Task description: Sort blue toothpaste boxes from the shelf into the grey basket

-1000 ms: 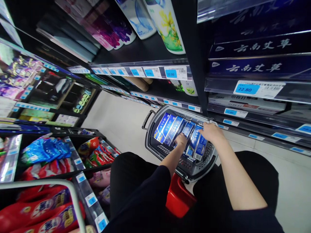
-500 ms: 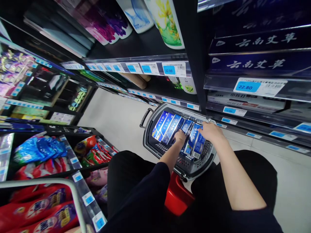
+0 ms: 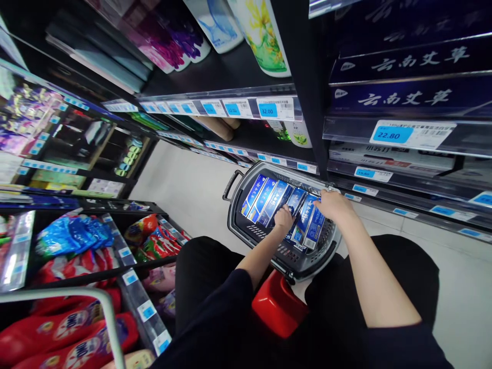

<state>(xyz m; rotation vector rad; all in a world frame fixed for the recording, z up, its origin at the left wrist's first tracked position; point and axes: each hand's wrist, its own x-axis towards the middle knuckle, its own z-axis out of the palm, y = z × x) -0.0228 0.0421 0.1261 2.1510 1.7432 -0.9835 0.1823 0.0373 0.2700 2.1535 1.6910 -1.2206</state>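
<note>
— Where are the boxes?

— The long blue cardboard boxes (image 3: 269, 197) lie side by side in a row inside the grey plastic shopping basket (image 3: 246, 230), which sits on the pale floor (image 3: 192, 189) against the foot of the dark shelving.

— And the hands?

— The left hand (image 3: 284, 218) rests on the middle boxes, fingers curled down onto them; whether it grips one I cannot tell. The right hand (image 3: 333, 204) lies over the boxes at the row's right end, fingers bent across their top edges near the basket's far rim.

— Any free room in the basket?

— A bare strip of slotted bottom shows along the near wall, below the boxes. The black handle (image 3: 231, 185) stands out at the left end.

— Around it?

— The lowest shelf edge with blue price tags (image 3: 286, 164) runs just beyond the far rim. A red plastic stool (image 3: 279, 305) shows between the person's dark-clad knees, just beside the near rim. Open floor stretches left, up the aisle.
</note>
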